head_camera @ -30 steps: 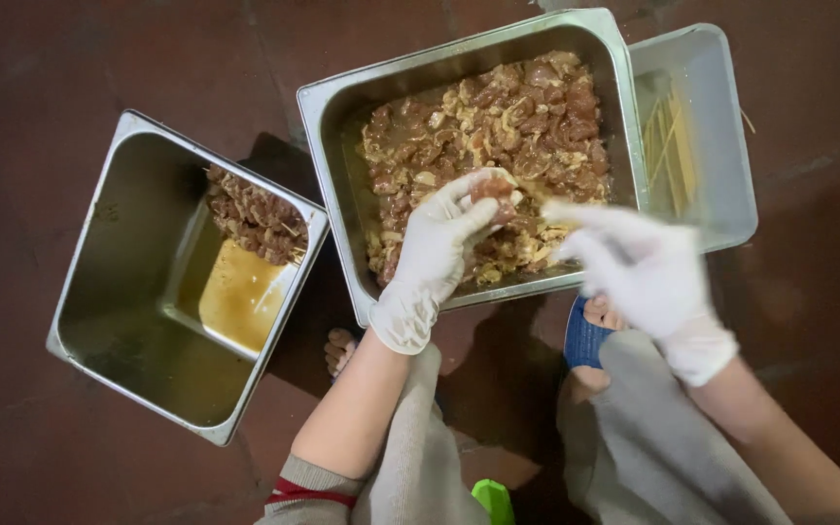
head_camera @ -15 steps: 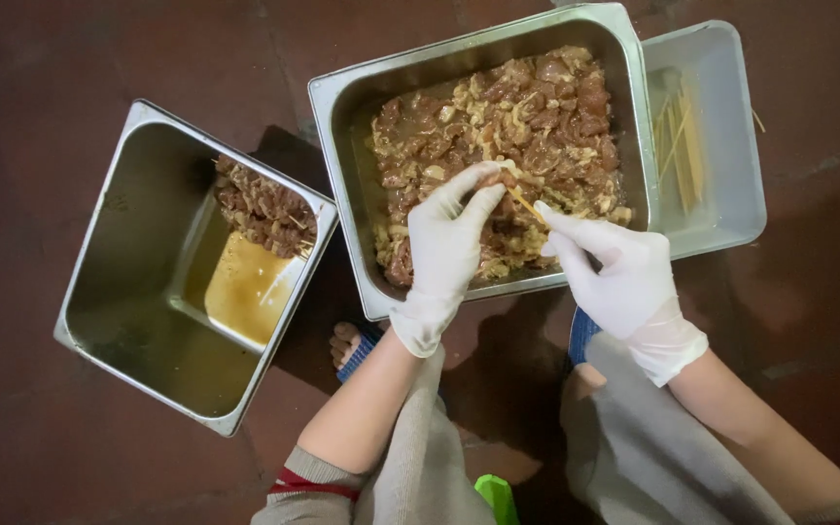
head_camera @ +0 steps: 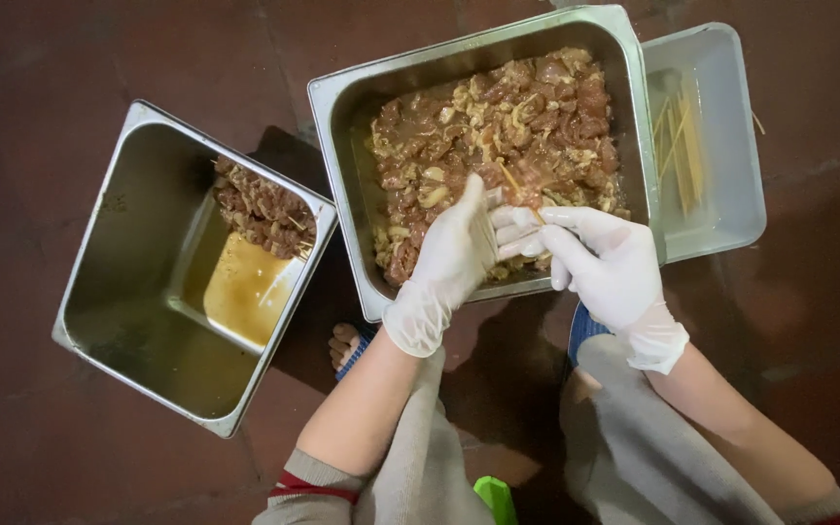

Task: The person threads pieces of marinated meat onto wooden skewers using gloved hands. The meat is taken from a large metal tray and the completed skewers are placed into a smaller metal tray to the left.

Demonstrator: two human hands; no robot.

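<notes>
Head camera looks straight down (close) at floor point(head_camera: 70, 58).

Both hands wore thin white gloves and met near the middle of the view, fingertips touching, the left hand point(head_camera: 449, 262) reaching up from a bare forearm that rose from the lower centre, its fingers held together and pointing far and slightly right. The right hand point(head_camera: 607, 264) came in from the lower right on a bare forearm, its back turned up, with the fingers point(head_camera: 522, 231) stretched left and pinched against the left hand's fingertips. Both wrists were fairly straight, glove cuffs ending just past them, and the elbows stayed low, near the body.
</notes>
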